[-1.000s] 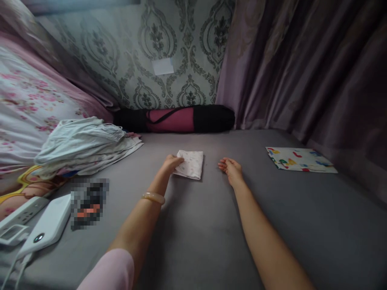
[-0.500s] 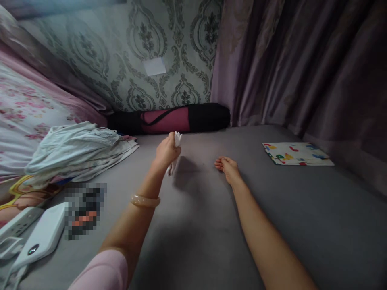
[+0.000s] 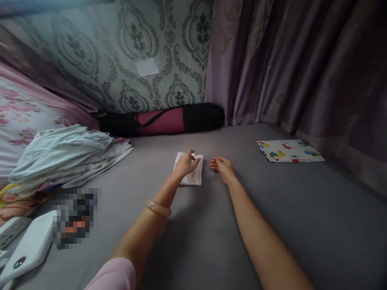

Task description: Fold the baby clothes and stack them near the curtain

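Note:
A small folded white cloth (image 3: pixel 196 176) with faint pinkish marks lies flat on the grey bedsheet. Over its upper part is my left hand (image 3: pixel 186 164), open, with thumb and fingers apart; it covers part of the cloth. Whether the fingertips touch the fabric, I cannot tell. A pale bangle (image 3: pixel 159 209) circles my left wrist. Just right of the cloth, apart from it, my right hand (image 3: pixel 223 167) rests on its side on the sheet, loosely open with bent fingers and holding nothing.
At right lies a folded white cloth with colourful shapes (image 3: pixel 290 151). A pile of pale clothes (image 3: pixel 66 149) sits at left, with a white power bank (image 3: pixel 33 245) and power strip (image 3: pixel 12 231) nearer. A black and maroon long bag (image 3: pixel 163 121) lines the wall.
My left hand has moved right and let go of the white cloth, which now lies flat on the sheet. My right hand has stayed nearly still; the view has shifted slightly.

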A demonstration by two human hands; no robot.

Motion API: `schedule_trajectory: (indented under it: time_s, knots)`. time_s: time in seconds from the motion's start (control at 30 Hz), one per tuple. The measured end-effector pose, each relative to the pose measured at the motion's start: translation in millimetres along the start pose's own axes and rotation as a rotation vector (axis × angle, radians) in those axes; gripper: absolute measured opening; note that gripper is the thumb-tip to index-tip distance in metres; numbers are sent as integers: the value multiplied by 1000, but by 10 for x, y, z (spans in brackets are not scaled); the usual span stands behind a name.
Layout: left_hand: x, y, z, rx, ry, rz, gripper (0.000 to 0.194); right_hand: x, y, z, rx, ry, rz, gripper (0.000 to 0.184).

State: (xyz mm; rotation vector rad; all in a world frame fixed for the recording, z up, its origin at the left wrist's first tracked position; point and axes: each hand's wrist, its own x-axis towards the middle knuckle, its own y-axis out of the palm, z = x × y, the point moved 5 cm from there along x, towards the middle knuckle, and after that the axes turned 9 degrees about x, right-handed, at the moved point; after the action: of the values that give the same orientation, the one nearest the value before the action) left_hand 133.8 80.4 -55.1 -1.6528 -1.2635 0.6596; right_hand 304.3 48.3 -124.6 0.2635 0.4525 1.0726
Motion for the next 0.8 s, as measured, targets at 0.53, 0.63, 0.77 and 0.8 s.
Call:
schedule_trajectory:
  time_s: [0.53,0.63,0.77,0.8]
  knots:
    - [-56,579,-208,507,295,16,52,-6,-2,0,-26,-12,-10,21]
    - [-3,649,-210,517,259,66,50,-17,-4,8,-20,-8,-19,22]
    - [49,564,-164,377,260,114,52,-14,-11,8,12,-1,-33,21]
    - [58,510,-143,326,278,108,52,-10,-11,4,10,-1,-30,21]
